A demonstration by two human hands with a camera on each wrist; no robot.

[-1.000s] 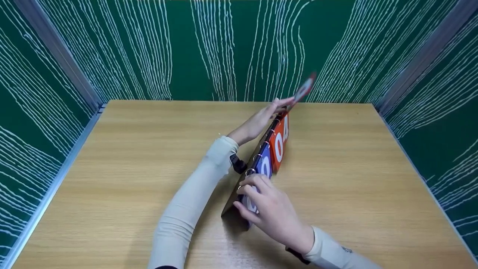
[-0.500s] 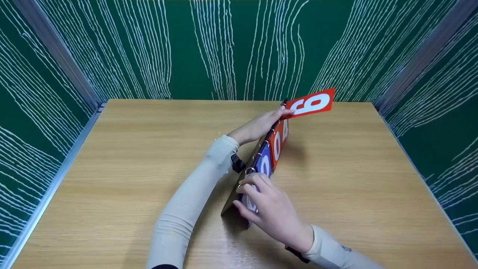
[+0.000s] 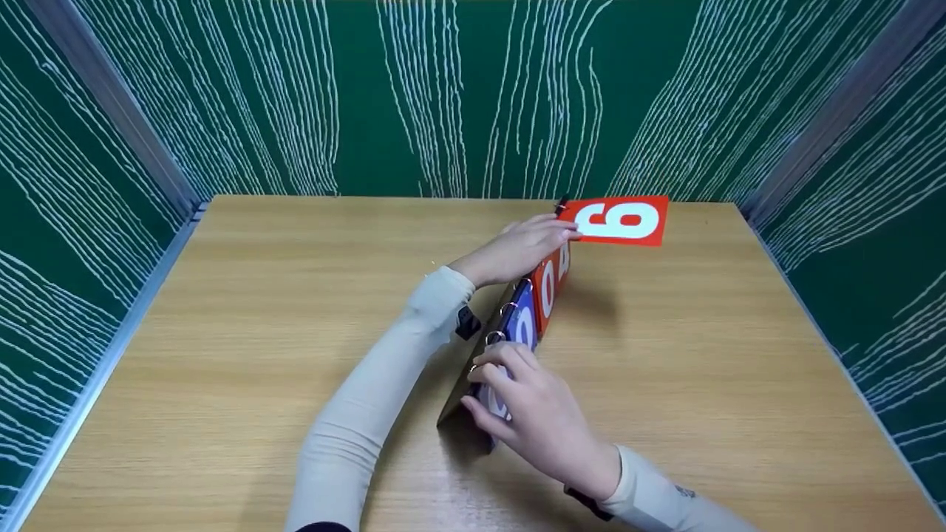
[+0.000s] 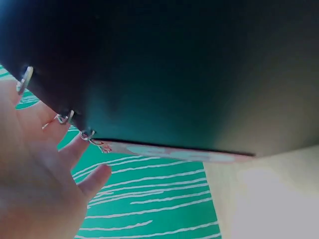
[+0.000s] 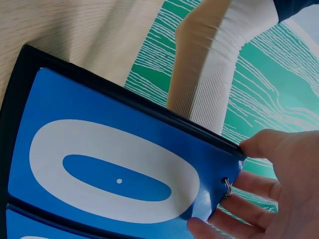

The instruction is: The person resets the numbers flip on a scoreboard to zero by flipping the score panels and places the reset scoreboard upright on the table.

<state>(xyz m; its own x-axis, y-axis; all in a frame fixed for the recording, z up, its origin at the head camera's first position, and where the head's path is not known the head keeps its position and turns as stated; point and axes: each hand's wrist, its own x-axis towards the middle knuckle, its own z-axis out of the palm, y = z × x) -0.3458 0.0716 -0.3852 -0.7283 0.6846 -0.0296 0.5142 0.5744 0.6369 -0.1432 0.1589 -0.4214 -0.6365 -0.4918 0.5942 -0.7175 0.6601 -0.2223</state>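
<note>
A tabletop flip scoreboard (image 3: 458,403) stands like a tent on the table, its long top edge running away from me. Metal rings along that edge hold blue number cards (image 5: 99,99) at the near end and red ones (image 3: 545,294) farther off. One red card showing a 6 (image 3: 628,220) sticks out sideways at the far end. My left hand (image 3: 514,250) lies across the top edge there, fingers extended over the inner end of this card. My right hand (image 3: 543,414) grips the near end, thumb at the corner and fingers by a ring in the right wrist view.
The wooden table (image 3: 244,318) reaches to green walls (image 3: 488,96) with white wavy lines at the back and sides. Grey metal posts (image 3: 118,103) mark the back corners. My left sleeve (image 3: 369,406) runs along the scoreboard's left side.
The red 6 card has swung down from a raised, edge-on tilt to lie out sideways, its face in view. My left hand has come over the top edge; the right hand has stayed put.
</note>
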